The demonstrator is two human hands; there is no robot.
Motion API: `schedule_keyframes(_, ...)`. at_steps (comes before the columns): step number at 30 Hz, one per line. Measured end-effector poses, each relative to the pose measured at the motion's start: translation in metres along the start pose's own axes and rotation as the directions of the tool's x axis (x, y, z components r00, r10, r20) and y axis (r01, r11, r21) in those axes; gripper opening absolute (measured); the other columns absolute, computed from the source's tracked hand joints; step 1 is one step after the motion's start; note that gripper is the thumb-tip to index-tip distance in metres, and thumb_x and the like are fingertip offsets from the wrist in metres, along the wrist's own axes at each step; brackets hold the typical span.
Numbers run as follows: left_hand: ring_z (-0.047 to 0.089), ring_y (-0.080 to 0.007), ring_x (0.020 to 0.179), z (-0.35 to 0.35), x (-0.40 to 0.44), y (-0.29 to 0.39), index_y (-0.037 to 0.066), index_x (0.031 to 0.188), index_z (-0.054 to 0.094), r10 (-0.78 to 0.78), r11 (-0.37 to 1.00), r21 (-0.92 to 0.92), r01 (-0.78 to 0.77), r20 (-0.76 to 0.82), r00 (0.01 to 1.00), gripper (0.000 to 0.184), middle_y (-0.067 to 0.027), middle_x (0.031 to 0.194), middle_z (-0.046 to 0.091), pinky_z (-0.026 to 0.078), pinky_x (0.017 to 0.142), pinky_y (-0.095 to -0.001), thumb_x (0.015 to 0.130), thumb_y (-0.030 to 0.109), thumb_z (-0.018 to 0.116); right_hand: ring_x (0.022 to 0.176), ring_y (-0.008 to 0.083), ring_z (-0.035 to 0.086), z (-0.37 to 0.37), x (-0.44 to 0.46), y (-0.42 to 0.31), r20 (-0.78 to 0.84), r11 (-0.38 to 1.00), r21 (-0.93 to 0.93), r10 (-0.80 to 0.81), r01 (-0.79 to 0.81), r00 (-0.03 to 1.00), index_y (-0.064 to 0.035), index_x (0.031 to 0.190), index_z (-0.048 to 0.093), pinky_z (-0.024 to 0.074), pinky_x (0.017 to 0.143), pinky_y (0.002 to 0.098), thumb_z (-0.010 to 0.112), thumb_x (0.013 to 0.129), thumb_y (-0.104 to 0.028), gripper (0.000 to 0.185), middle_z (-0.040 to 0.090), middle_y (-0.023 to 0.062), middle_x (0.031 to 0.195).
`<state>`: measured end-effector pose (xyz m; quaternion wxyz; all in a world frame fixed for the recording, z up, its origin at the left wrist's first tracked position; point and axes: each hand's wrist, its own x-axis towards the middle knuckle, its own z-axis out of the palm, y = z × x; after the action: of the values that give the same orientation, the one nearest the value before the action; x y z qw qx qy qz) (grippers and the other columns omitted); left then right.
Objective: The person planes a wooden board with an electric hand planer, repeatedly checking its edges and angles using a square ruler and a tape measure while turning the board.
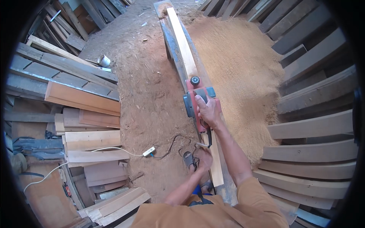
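A red and grey electric hand planer (203, 119) sits on a long pale board (181, 41). My right hand (208, 109) is closed around the planer's rear handle, thumb on top. My left hand (204, 159) is low beside the board, behind the planer, with its fingers curled in and partly hidden. The dark power cord (168, 152) loops up to the left hand, which appears to grip it. Under the board runs a narrow worn bench (173, 43). A black knob (195, 80) tops the planer's front.
A white extension socket (149, 151) lies on the dusty ground, its white cable (110, 148) running left. Sawdust and shavings (243, 76) are heaped right of the bench. Stacked planks (315, 125) line the right side; more boards (83, 98) lie left. A sandalled foot (188, 159) is beside the bench.
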<state>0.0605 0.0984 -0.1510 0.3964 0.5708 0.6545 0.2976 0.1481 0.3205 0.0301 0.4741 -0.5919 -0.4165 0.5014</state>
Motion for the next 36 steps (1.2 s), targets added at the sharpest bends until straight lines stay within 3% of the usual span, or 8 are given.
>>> schedule_keyframes(2, 0.058, -0.0431, 0.103, 0.008, 0.01, -0.014, -0.008, 0.145, 0.038, 0.123, 0.962, 0.243, -0.122, 0.011, 0.992, 0.052, -0.0274, 0.117, 0.06, 0.044, 0.091, -0.051, 0.111, 0.03, 0.036, 0.057, 0.012, 0.061, 0.003, 0.018, -0.004, 0.001, 0.999, -0.038, 0.004, -0.004, 1.0, 0.0143, 0.145, 0.04, 0.0491, 0.051, 0.031, 0.06, 0.101, -0.053, 0.083, 0.061, 0.0045, 0.065)
schedule_keyframes(3, 0.047, -0.0544, 0.121, -0.017, 0.014, 0.025, -0.008, 0.151, 0.031, -0.082, 0.992, 0.112, 0.064, 0.165, 0.983, 0.056, -0.0362, 0.134, 0.05, 0.036, 0.106, -0.0565, 0.109, 0.028, 0.038, 0.057, 0.0118, 0.061, 0.004, 0.028, -0.007, 0.0, 0.998, -0.056, 0.006, -0.006, 1.0, 0.0147, 0.148, 0.037, 0.049, 0.051, 0.0307, 0.06, 0.101, -0.053, 0.086, 0.061, 0.0042, 0.065)
schedule_keyframes(6, 0.047, -0.0539, 0.119, -0.026, 0.018, 0.039, -0.008, 0.151, 0.03, 0.015, 0.999, -0.047, -0.009, 0.125, 0.992, 0.059, -0.0354, 0.131, 0.051, 0.036, 0.104, -0.059, 0.107, 0.029, 0.041, 0.053, 0.008, 0.056, 0.008, 0.051, -0.018, 0.0, 0.999, -0.004, -0.045, 0.045, 0.999, -0.0021, 0.11, 0.063, 0.0469, 0.048, 0.0255, 0.061, 0.101, -0.053, 0.052, 0.057, -0.0006, 0.068)
schedule_keyframes(21, 0.045, -0.0543, 0.128, -0.023, 0.014, 0.035, -0.013, 0.153, 0.025, 0.026, 1.0, 0.005, -0.027, 0.117, 0.993, 0.07, -0.0387, 0.139, 0.046, 0.034, 0.112, -0.0566, 0.103, 0.03, 0.046, 0.055, 0.0153, 0.063, 0.016, 0.245, -0.051, -0.053, 0.992, -0.123, 0.025, -0.031, 0.998, -0.0033, 0.085, 0.07, 0.0519, 0.056, 0.0323, 0.062, 0.096, -0.057, 0.056, 0.067, 0.0058, 0.068)
schedule_keyframes(27, 0.046, -0.049, 0.133, -0.048, 0.026, 0.051, -0.006, 0.153, 0.032, -0.167, 0.973, -0.093, 0.211, 0.347, 0.923, 0.067, -0.0336, 0.147, 0.044, 0.035, 0.112, -0.0539, 0.099, 0.027, 0.055, 0.052, 0.0131, 0.063, -0.008, 0.057, -0.031, -0.076, 0.968, -0.201, 0.14, -0.153, 0.987, -0.0032, 0.079, 0.066, 0.0505, 0.051, 0.0332, 0.061, 0.099, -0.04, 0.042, 0.062, 0.0035, 0.058)
schedule_keyframes(32, 0.056, -0.046, 0.125, -0.11, -0.016, -0.011, -0.001, 0.136, 0.058, 0.103, 0.989, -0.002, -0.147, 0.726, 0.68, 0.046, -0.0285, 0.133, 0.06, 0.042, 0.11, -0.048, 0.096, 0.023, 0.059, 0.075, 0.0207, 0.064, -0.036, -0.142, -0.001, 0.026, 0.964, -0.208, 0.177, -0.168, 0.984, 0.0007, 0.122, 0.057, 0.0513, 0.07, 0.0365, 0.058, 0.097, -0.031, 0.04, 0.063, 0.0108, 0.083)
schedule_keyframes(34, 0.059, -0.0448, 0.124, -0.13, -0.046, -0.043, -0.001, 0.134, 0.06, 0.065, 0.993, 0.011, -0.119, 0.785, 0.616, 0.045, -0.0278, 0.132, 0.062, 0.044, 0.11, -0.0465, 0.096, 0.024, 0.06, 0.101, 0.031, 0.067, -0.043, -0.188, 0.027, 0.085, 0.964, -0.153, 0.23, -0.215, 0.969, 0.0041, 0.139, 0.05, 0.0517, 0.091, 0.0417, 0.06, 0.097, -0.032, 0.057, 0.068, 0.0208, 0.108)
schedule_keyframes(36, 0.059, -0.0441, 0.124, -0.142, -0.066, -0.07, 0.0, 0.136, 0.06, -0.113, 0.989, 0.15, -0.01, 0.786, 0.608, 0.047, -0.0274, 0.132, 0.063, 0.044, 0.11, -0.0459, 0.096, 0.026, 0.06, 0.087, 0.025, 0.064, -0.034, -0.179, 0.027, 0.05, 0.97, -0.15, 0.198, -0.189, 0.979, 0.0022, 0.131, 0.053, 0.0507, 0.079, 0.0386, 0.059, 0.098, -0.033, 0.049, 0.066, 0.0148, 0.095)
